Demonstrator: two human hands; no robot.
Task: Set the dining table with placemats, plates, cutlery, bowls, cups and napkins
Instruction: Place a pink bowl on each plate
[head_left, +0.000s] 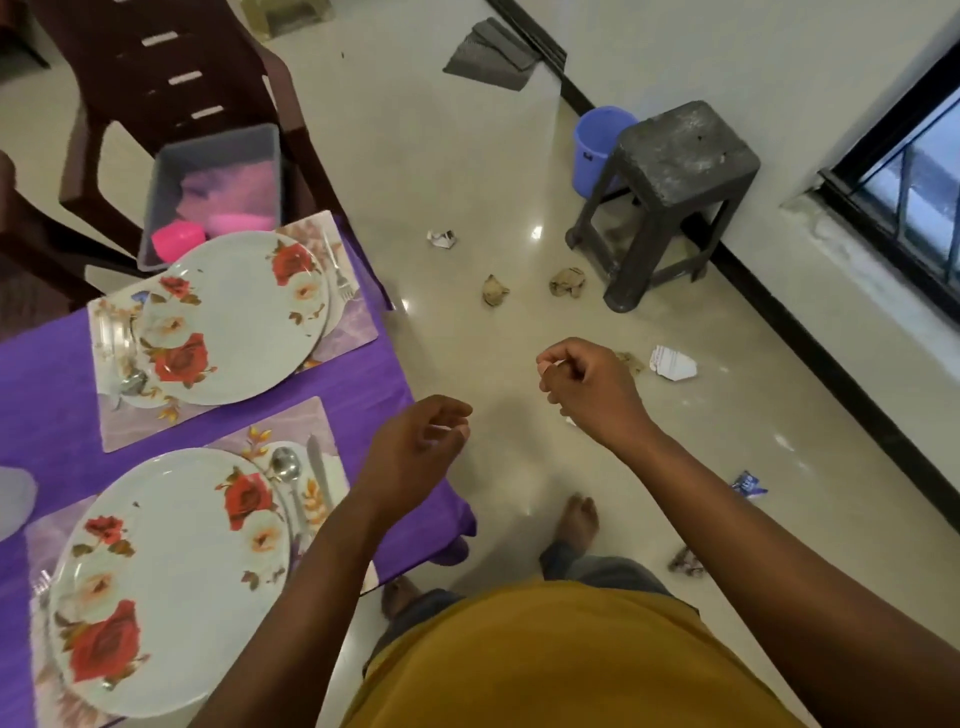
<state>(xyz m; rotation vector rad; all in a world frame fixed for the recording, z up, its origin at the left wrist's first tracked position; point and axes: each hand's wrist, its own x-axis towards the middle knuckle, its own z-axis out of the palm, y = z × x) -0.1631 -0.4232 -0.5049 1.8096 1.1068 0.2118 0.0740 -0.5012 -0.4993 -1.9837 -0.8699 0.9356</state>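
Both hands hang over the floor just off the surface's corner, the left hand (421, 441) loosely curled and holding nothing, the right hand (582, 384) curled with fingertips together, though whether it pinches anything I cannot tell. The grey bin (218, 182) of pink cups sits on the brown chair (156, 78), ahead and to the left beyond the far floral plate (228, 317). The left hand is nearer it.
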